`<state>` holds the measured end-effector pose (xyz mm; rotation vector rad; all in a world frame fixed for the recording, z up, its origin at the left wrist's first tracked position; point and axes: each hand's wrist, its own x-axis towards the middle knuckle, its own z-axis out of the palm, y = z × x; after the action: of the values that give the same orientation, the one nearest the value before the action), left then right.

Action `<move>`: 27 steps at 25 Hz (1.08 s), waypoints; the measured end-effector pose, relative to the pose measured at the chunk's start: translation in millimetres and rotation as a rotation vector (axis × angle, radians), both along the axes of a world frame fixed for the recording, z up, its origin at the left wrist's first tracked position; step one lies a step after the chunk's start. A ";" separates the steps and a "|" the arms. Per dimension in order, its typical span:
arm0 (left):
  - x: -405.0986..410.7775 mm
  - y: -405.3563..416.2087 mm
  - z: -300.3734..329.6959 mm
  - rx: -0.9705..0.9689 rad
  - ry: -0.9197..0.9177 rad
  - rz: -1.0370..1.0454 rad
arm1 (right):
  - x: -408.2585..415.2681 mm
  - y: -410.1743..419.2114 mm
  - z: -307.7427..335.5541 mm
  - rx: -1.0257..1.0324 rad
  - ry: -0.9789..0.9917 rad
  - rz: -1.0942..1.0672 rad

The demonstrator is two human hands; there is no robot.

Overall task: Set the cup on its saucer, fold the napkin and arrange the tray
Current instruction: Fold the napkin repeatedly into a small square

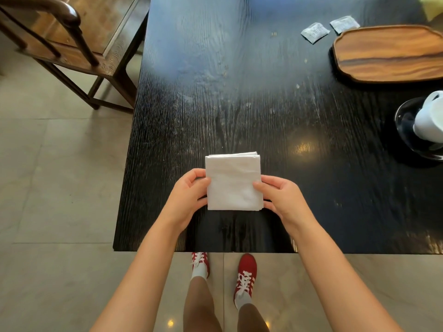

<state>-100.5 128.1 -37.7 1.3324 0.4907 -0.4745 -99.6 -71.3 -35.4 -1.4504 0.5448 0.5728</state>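
Observation:
A white napkin [232, 180], folded into a thick square, lies near the front edge of the black table [215, 92]. My left hand [185, 200] pinches its left edge and my right hand [282, 200] pinches its right edge. At the right edge of the view a white cup [429, 121] stands on a dark glossy saucer [402, 121], partly cut off by the frame. An empty wooden tray [388, 53] lies at the back right.
Two small grey sachets [315, 32] [344, 24] lie just left of the tray. A wooden chair [72, 44] stands on the tiled floor beside the table's left side. My legs and red shoes show below the table's front edge.

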 end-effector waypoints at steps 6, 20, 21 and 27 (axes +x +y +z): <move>-7.4 -8.1 -10.5 0.266 -0.005 -0.011 | -6.3 -2.3 -9.7 -0.104 0.059 -0.079; -16.3 -64.2 55.8 0.259 0.008 -0.029 | -21.7 -57.7 68.7 -0.206 0.020 -0.061; -17.5 -69.6 62.6 0.248 0.010 -0.053 | -23.5 -63.0 75.7 -0.205 0.015 -0.067; -10.8 -98.2 91.8 0.224 -0.021 -0.155 | -20.7 -93.6 105.7 -0.235 -0.006 -0.066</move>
<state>-111.3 29.9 54.1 1.5971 0.4339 -0.5438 -120.3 -164.9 70.4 -1.6487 0.6697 0.4635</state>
